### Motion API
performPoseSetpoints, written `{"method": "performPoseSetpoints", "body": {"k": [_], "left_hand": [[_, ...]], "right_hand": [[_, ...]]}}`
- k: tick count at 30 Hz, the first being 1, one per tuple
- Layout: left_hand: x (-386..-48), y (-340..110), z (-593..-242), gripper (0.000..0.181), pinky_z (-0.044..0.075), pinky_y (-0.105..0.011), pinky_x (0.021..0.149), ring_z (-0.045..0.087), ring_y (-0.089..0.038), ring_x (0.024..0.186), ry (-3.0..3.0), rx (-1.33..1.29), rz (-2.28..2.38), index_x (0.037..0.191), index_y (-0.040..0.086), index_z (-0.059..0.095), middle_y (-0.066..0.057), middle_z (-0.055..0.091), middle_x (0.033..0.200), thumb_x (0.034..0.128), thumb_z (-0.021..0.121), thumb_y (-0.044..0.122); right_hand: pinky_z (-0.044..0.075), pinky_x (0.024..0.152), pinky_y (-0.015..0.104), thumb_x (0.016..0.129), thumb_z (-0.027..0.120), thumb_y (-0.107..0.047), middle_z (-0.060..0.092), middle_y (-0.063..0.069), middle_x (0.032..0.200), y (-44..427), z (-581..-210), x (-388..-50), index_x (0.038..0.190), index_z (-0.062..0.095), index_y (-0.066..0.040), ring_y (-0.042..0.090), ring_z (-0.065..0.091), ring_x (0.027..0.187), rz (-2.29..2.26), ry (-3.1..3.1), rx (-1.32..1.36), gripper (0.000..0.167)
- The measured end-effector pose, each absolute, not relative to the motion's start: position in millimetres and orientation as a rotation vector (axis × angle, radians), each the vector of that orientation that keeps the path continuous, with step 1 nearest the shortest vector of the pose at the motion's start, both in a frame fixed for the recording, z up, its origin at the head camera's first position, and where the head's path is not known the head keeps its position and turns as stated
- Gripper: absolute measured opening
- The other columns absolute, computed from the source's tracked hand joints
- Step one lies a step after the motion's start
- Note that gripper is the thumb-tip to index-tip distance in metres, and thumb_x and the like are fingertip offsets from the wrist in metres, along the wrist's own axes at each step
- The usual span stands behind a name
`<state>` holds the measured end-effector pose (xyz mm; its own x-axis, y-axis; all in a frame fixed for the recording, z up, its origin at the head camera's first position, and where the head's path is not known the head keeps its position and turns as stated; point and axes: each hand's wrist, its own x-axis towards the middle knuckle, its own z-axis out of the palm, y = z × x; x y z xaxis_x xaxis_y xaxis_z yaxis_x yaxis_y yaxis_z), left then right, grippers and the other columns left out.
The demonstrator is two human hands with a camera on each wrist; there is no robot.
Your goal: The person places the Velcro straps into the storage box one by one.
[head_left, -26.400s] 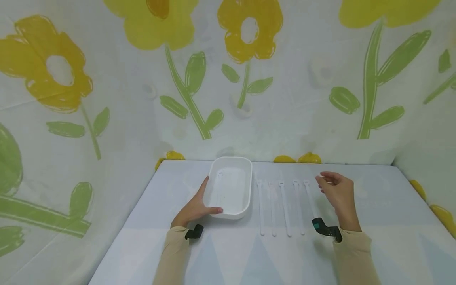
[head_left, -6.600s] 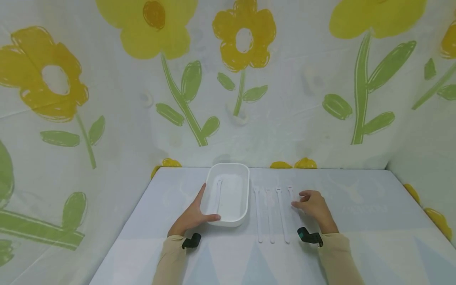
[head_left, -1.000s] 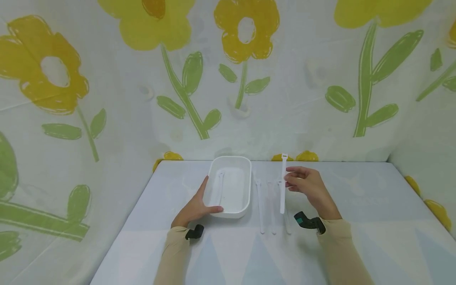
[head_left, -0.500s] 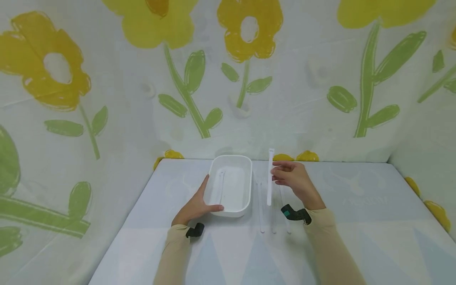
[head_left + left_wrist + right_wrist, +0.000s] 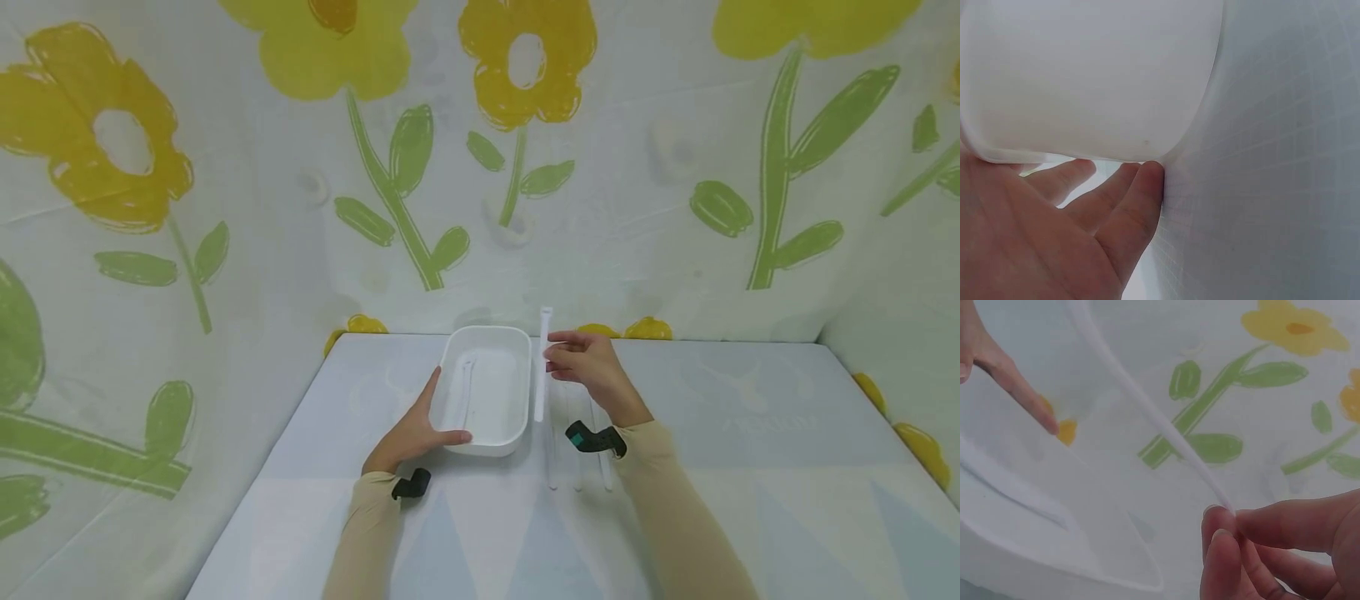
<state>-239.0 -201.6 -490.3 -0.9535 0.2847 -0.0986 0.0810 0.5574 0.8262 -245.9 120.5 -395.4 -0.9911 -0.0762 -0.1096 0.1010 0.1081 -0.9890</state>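
A white tray holds one white strap. My left hand lies spread round its near-left corner, thumb on the near rim and index finger along the left side; in the left wrist view, fingertips of the hand touch the wall of the tray. My right hand pinches another white strap between thumb and fingers, upright just beyond the tray's right rim. The right wrist view shows this raised strap curving up from the fingertips of the hand.
Three more white straps lie side by side on the table, right of the tray, partly hidden by my right hand and wrist camera: a left strap, a middle strap and a right strap. A flower-printed cloth hangs around the table.
Over the last second my right hand has carried its strap left, from above the table straps to the tray's right side. Since the earlier frames, that strap has left the table. My left hand stays at the tray.
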Motion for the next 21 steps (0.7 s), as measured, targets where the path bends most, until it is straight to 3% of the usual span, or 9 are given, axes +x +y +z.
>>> {"method": "performPoseSetpoints", "body": {"k": [21], "left_hand": [[-240.1,-201.3,-491.8,0.136,0.028,-0.063,0.124,0.032,-0.032,0.152,2.556,0.285,1.355,0.167,0.032,-0.003,-0.003,0.012,0.176,0.0713,0.092,0.051]], "right_hand": [[0.062,0.075,0.024,0.096,0.072,-0.01,0.073,0.012,0.104,82.0,-403.5,-267.1,0.134,0.063,0.001,0.013,0.071,0.076,-2.057,2.164,0.125,0.041]]}}
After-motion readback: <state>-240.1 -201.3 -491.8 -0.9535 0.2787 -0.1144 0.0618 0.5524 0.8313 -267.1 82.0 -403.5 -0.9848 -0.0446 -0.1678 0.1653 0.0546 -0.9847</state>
